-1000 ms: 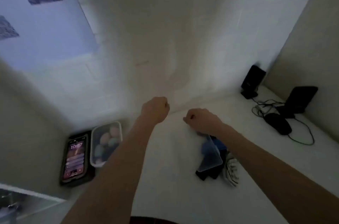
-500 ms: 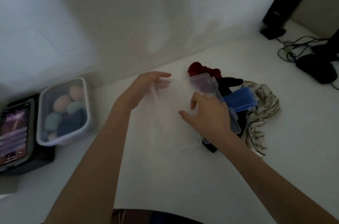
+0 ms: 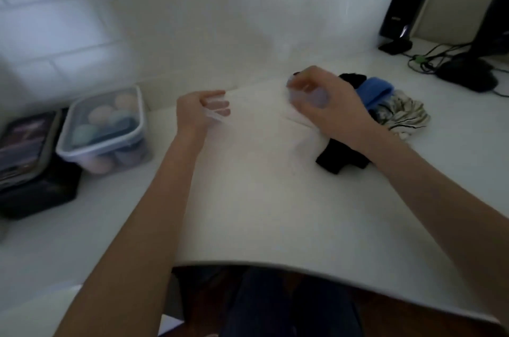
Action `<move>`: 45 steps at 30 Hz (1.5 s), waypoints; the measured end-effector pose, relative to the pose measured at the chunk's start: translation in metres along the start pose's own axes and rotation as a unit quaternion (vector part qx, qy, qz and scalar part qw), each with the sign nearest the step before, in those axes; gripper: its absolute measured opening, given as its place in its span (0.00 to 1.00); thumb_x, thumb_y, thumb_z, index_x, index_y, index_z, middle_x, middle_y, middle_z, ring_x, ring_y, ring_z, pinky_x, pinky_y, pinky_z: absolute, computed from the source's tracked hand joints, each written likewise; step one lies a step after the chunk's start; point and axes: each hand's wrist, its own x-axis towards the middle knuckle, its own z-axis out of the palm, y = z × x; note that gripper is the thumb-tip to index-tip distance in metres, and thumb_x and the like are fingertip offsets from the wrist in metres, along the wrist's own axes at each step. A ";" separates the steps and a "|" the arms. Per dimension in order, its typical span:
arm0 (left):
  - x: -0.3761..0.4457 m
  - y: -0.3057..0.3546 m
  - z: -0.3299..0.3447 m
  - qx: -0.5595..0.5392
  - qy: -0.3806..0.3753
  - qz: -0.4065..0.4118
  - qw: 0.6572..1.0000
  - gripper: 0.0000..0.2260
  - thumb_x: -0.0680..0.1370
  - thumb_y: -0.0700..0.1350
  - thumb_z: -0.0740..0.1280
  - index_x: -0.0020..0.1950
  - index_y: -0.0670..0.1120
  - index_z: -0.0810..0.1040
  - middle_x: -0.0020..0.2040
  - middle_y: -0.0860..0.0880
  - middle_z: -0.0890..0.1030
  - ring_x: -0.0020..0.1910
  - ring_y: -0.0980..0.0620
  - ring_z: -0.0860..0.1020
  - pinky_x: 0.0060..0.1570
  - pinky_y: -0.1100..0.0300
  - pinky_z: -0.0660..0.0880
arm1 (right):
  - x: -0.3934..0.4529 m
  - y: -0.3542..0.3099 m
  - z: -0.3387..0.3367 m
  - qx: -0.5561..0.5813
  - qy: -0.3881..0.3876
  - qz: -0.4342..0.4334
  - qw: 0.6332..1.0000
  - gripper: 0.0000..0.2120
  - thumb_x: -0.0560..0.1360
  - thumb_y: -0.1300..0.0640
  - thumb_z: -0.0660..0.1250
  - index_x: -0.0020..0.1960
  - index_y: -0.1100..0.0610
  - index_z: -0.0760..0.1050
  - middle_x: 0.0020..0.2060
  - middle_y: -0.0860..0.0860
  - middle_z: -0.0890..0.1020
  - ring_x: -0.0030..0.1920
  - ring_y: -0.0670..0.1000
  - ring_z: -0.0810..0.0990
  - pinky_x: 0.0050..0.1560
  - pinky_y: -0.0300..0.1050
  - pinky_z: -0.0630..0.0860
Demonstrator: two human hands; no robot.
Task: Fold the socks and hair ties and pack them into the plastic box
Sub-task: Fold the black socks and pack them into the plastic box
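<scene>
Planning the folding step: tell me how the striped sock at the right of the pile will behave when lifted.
The striped sock lies crumpled with soft folds, so it will probably go floppy and drape from whatever point is pinched. It looks thin, so likely light. It touches the blue sock in the same pile, so lifting it may drag that neighbour along.

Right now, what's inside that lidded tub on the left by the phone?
Through the lidded tub's clear lid and wall, rounded egg-like pieces show in peach, teal, dark blue and pink. Blur hides what they are, and any lower ones are covered by those above.
</scene>
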 end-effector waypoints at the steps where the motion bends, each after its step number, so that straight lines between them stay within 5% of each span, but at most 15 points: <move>1: -0.006 -0.003 -0.004 -0.038 0.023 0.011 0.999 0.17 0.75 0.34 0.53 0.57 0.30 0.75 0.38 0.38 0.77 0.34 0.44 0.77 0.29 0.62 0.76 | -0.011 0.000 -0.003 0.052 0.059 -0.012 0.997 0.06 0.73 0.57 0.64 0.49 0.55 0.75 0.43 0.46 0.79 0.46 0.46 0.77 0.53 0.43 0.74; 5: -0.029 -0.016 -0.016 -0.023 0.125 0.087 0.988 0.14 0.74 0.34 0.58 0.56 0.33 0.78 0.40 0.38 0.82 0.42 0.42 0.81 0.46 0.54 0.77 | -0.057 0.003 -0.008 0.069 0.163 0.021 0.984 0.06 0.70 0.60 0.61 0.46 0.54 0.73 0.40 0.44 0.77 0.41 0.40 0.75 0.44 0.30 0.70; 7: -0.042 -0.024 -0.017 0.024 0.164 0.134 0.977 0.13 0.74 0.33 0.60 0.55 0.34 0.79 0.49 0.34 0.82 0.50 0.40 0.80 0.54 0.54 0.77 | -0.074 0.008 -0.006 0.023 0.104 0.045 0.993 0.06 0.70 0.57 0.62 0.46 0.49 0.72 0.40 0.45 0.78 0.41 0.42 0.74 0.42 0.32 0.70; 9: -0.053 -0.029 -0.015 0.040 0.170 0.167 0.970 0.14 0.74 0.32 0.59 0.55 0.35 0.79 0.52 0.36 0.81 0.50 0.45 0.80 0.48 0.65 0.76 | -0.085 0.015 -0.002 -0.071 0.033 0.054 0.995 0.07 0.71 0.51 0.65 0.49 0.47 0.72 0.42 0.44 0.78 0.43 0.44 0.75 0.44 0.39 0.70; 11: -0.061 -0.029 -0.012 0.040 0.160 0.184 0.969 0.15 0.74 0.31 0.57 0.55 0.35 0.80 0.53 0.38 0.81 0.52 0.47 0.79 0.49 0.65 0.75 | -0.091 0.018 0.003 -0.169 -0.013 0.036 0.985 0.12 0.70 0.47 0.66 0.51 0.50 0.74 0.45 0.47 0.79 0.47 0.48 0.75 0.46 0.43 0.70; 17: -0.075 -0.031 -0.016 0.139 0.171 0.228 0.948 0.17 0.74 0.32 0.53 0.51 0.37 0.81 0.60 0.39 0.79 0.62 0.46 0.74 0.64 0.62 0.66 | -0.094 0.016 0.002 -0.181 -0.032 0.022 0.983 0.08 0.75 0.55 0.65 0.53 0.55 0.78 0.48 0.53 0.82 0.51 0.53 0.77 0.47 0.43 0.69; 20: -0.081 -0.034 -0.017 0.194 0.142 0.304 0.922 0.20 0.70 0.32 0.51 0.50 0.36 0.81 0.61 0.36 0.78 0.65 0.44 0.73 0.67 0.60 0.64 | -0.093 0.012 -0.001 -0.187 0.018 0.013 0.982 0.10 0.77 0.59 0.62 0.55 0.56 0.79 0.49 0.54 0.82 0.50 0.55 0.78 0.47 0.47 0.71; 24: -0.084 -0.035 -0.017 0.269 0.063 0.359 0.891 0.21 0.66 0.30 0.51 0.47 0.36 0.81 0.58 0.36 0.79 0.67 0.43 0.71 0.71 0.51 0.58 | -0.083 0.003 -0.012 -0.206 0.208 -0.075 0.953 0.08 0.75 0.62 0.65 0.50 0.59 0.81 0.54 0.54 0.82 0.56 0.57 0.78 0.58 0.57 0.70; 28: -0.088 -0.036 -0.015 0.318 -0.012 0.380 0.869 0.19 0.65 0.31 0.53 0.44 0.38 0.83 0.54 0.38 0.82 0.62 0.49 0.75 0.68 0.55 0.62 | -0.061 -0.011 -0.021 -0.149 0.292 -0.049 0.943 0.10 0.77 0.59 0.60 0.52 0.55 0.80 0.51 0.50 0.82 0.54 0.54 0.76 0.57 0.56 0.70; 34: -0.096 -0.030 -0.016 0.330 -0.034 0.404 0.852 0.17 0.62 0.33 0.59 0.45 0.40 0.84 0.52 0.43 0.84 0.54 0.46 0.80 0.59 0.55 0.69 | 0.003 -0.062 -0.032 0.056 0.267 -0.100 0.957 0.11 0.79 0.63 0.56 0.54 0.59 0.76 0.48 0.46 0.79 0.46 0.36 0.75 0.45 0.28 0.69; 37: -0.098 -0.030 -0.013 0.337 -0.072 0.393 0.853 0.24 0.62 0.36 0.61 0.56 0.43 0.80 0.58 0.46 0.81 0.60 0.49 0.76 0.62 0.56 0.67 | 0.029 -0.071 -0.024 0.128 0.202 -0.081 0.968 0.10 0.79 0.62 0.57 0.54 0.56 0.76 0.43 0.43 0.78 0.43 0.43 0.76 0.40 0.41 0.75; 40: -0.090 -0.022 -0.012 0.292 -0.124 0.318 0.893 0.25 0.68 0.45 0.63 0.65 0.51 0.72 0.60 0.55 0.79 0.56 0.60 0.76 0.53 0.69 0.69 | 0.039 -0.065 -0.004 0.194 0.094 -0.021 0.976 0.09 0.80 0.60 0.57 0.53 0.54 0.76 0.37 0.53 0.77 0.39 0.51 0.78 0.35 0.57 0.81; 42: -0.074 -0.005 -0.008 0.242 -0.174 0.259 0.919 0.19 0.72 0.53 0.63 0.62 0.56 0.73 0.53 0.63 0.79 0.50 0.64 0.77 0.45 0.74 0.70 | 0.041 -0.061 0.007 0.233 0.045 0.000 0.971 0.09 0.80 0.58 0.58 0.54 0.53 0.76 0.35 0.58 0.77 0.37 0.54 0.79 0.33 0.58 0.81; 45: -0.045 0.022 0.002 0.217 -0.281 0.180 0.917 0.06 0.73 0.55 0.65 0.46 0.59 0.80 0.39 0.61 0.83 0.41 0.62 0.79 0.43 0.66 0.74 | 0.047 -0.053 0.014 0.271 0.012 0.003 0.962 0.09 0.80 0.58 0.58 0.54 0.51 0.76 0.35 0.60 0.77 0.36 0.54 0.79 0.33 0.53 0.81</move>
